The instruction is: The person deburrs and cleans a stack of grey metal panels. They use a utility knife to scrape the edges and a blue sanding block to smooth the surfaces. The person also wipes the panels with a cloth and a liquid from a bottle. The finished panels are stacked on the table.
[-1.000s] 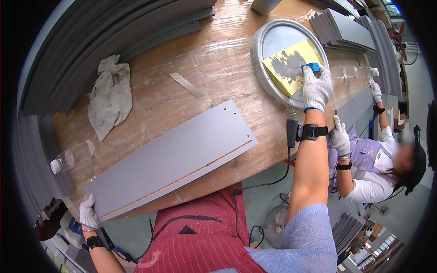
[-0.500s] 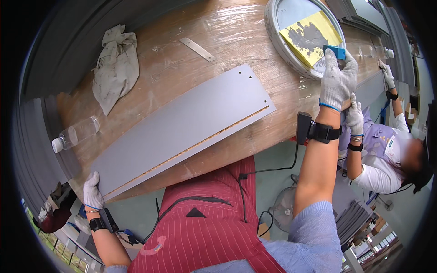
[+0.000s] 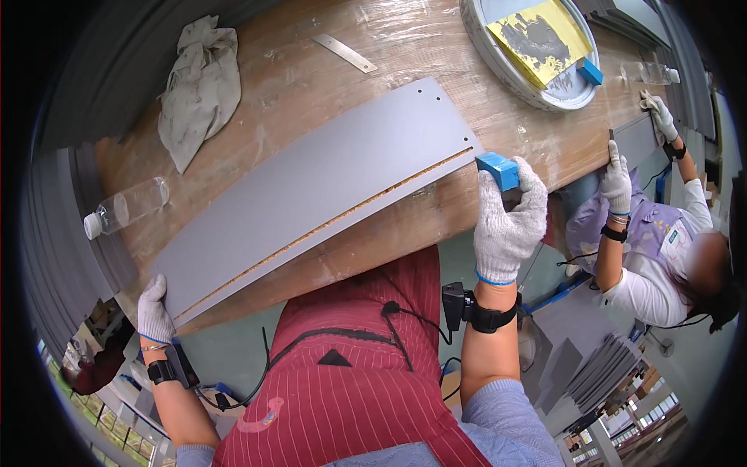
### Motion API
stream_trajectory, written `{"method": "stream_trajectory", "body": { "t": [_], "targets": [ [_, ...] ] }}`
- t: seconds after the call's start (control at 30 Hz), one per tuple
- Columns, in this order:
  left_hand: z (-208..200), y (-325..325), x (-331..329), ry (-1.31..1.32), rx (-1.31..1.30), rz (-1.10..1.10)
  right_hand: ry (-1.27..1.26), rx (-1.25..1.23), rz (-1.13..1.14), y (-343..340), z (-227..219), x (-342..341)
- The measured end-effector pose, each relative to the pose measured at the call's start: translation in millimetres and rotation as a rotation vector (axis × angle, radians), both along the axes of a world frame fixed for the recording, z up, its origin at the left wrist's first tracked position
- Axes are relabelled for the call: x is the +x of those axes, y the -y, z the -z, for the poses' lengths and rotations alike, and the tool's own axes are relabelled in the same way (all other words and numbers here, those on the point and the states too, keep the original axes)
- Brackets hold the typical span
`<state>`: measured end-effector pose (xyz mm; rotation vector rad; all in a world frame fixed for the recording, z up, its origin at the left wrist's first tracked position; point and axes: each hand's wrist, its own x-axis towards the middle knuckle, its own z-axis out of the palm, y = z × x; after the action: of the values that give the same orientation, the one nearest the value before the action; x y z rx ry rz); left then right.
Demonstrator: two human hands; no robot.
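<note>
A long grey panel (image 3: 311,187) lies at a slant on the table, with a groove of bare chipboard along its near edge and small holes at its right end. My left hand (image 3: 155,311), in a white knit glove, grips the panel's lower left corner, thumb on top; the fingers beneath are hidden. Pinched between the thumb and fingers of my gloved right hand (image 3: 510,222) is a small blue block (image 3: 498,170). It is at the panel's right end, near the groove's end; whether it touches the panel I cannot tell.
At the far right a round white tub (image 3: 510,87) carries a yellow sheet (image 3: 572,29) smeared with grey paste and a second blue block (image 3: 590,71). A metal ruler (image 3: 345,54), a cloth (image 3: 201,97) and a plastic bottle (image 3: 131,208) lie around the panel. A co-worker (image 3: 646,226) handles another panel at right.
My right hand has moved from the tub down and left to the panel's right end, carrying a blue block. My left hand stays at the panel's corner.
</note>
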<state>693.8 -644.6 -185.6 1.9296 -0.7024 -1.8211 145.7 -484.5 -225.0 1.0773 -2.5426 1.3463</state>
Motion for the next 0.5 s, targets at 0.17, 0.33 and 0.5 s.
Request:
{"method": "stream_trajectory", "body": {
  "t": [0.17, 0.33, 0.5],
  "targets": [
    [-3.7, 2.0, -6.8, -0.027, 0.013, -0.014, 0.086, 0.039, -0.095, -7.0, -2.2, 41.1],
    [-0.3, 3.0, -3.3, 0.012, -0.022, 0.000, -0.068, 0.005, -0.016, -3.4, -5.9, 38.5],
    [-1.9, 2.9, -10.2, -0.010, 0.006, -0.025, 0.030, 0.054, -0.073, -6.5, -6.8, 54.0]
  ]
}}
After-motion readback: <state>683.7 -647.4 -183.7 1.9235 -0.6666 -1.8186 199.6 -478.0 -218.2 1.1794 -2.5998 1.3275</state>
